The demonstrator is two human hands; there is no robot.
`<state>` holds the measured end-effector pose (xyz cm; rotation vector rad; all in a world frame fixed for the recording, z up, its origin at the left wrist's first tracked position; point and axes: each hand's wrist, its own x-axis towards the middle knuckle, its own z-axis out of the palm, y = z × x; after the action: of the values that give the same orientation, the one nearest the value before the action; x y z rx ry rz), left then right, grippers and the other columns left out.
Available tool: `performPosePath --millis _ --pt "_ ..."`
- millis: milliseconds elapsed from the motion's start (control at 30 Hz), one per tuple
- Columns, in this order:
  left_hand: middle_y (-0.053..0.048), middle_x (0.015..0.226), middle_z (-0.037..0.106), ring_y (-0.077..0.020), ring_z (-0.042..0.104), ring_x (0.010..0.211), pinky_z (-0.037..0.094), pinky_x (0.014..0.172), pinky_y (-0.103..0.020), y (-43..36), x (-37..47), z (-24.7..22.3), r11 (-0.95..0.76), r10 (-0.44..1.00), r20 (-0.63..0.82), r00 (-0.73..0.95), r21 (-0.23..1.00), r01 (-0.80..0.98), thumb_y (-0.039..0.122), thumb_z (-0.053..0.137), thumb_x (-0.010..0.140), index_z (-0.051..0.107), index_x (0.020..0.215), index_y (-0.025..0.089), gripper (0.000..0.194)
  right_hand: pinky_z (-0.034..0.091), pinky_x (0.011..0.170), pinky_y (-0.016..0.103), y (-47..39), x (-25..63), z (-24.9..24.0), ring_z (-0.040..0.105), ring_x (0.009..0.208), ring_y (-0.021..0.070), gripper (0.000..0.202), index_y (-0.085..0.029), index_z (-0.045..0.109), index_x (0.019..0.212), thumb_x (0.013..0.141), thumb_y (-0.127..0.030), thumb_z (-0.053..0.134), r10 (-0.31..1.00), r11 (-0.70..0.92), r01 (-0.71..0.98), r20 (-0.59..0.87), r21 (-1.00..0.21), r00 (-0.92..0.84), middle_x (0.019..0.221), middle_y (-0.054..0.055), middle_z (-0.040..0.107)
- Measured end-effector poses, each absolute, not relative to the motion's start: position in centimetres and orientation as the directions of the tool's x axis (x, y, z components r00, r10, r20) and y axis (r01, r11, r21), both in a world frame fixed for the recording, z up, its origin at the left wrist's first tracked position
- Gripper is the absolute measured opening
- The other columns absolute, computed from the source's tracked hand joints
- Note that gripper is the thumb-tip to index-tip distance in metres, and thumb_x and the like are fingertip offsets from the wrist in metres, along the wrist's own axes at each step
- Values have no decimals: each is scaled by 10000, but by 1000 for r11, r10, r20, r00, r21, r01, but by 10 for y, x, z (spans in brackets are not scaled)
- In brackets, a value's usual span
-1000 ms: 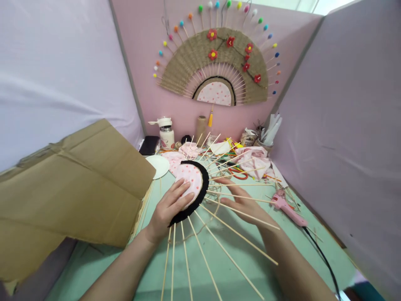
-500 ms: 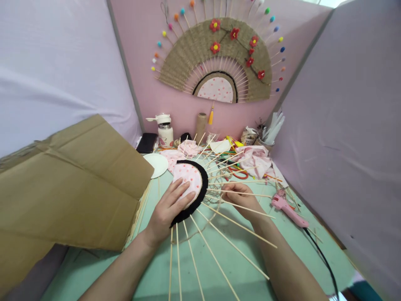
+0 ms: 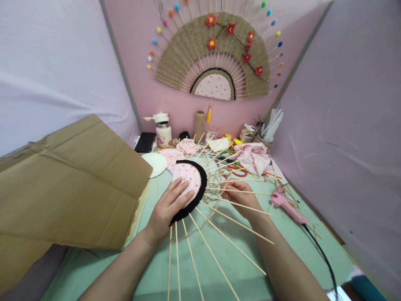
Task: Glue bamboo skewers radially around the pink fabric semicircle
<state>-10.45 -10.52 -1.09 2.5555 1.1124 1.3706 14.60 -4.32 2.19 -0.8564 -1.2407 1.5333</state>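
A half-round piece with pink dotted fabric [image 3: 191, 173] and a black rim [image 3: 202, 184] lies on the green table, thin wooden sticks [image 3: 216, 256] fanning out from it. Flat on the fabric rests my left hand [image 3: 171, 205], fingers spread. To the right, among the sticks, my right hand [image 3: 239, 196] is pinched on a strand of twine [image 3: 208, 219]. The twine curves down across the lower sticks, towards the piece's bottom corner. My right fingertips are partly hidden by the sticks.
Cardboard [image 3: 75, 184] leans at the left beside a white disc [image 3: 155, 164]. A pink glue gun [image 3: 287, 205] with a black cord lies right. Behind are a bottle [image 3: 163, 133], scissors [image 3: 237, 170] and crumpled fabric [image 3: 253, 156]. A finished fan [image 3: 184, 52] hangs on the wall.
The view has shifted slightly. Both hands keep nearly the same places, my left hand on the fabric and my right hand at the twine.
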Motion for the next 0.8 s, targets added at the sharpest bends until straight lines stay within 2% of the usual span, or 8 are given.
performPosePath --millis 433,567,800 --pt "-118 1469 484 -300 358 1417 346 1144 -566 -106 -103 -8 -748 588 721 367 312 586 311 440 990 470 1428 256 442 337 527 248 -37 147 7 426 534 91 271 -173 660 597 679 -400 782 967 -4 -184 43 -983 -251 591 -11 556" --pt "-116 1471 484 -304 359 1417 338 1150 -561 -105 -103 -11 -750 583 723 371 304 587 294 458 982 474 1427 251 447 326 526 242 -38 146 8 425 536 86 291 -166 652 591 676 -410 786 966 -32 -189 18 -981 -257 588 -15 551" --pt "-87 1451 516 -281 360 1420 318 1166 -533 -104 -105 -14 -717 633 694 344 358 598 247 409 993 546 1371 262 402 301 510 236 -42 142 16 398 524 80 325 -160 630 617 665 -438 791 961 -100 -215 -38 -972 -275 548 -31 511"
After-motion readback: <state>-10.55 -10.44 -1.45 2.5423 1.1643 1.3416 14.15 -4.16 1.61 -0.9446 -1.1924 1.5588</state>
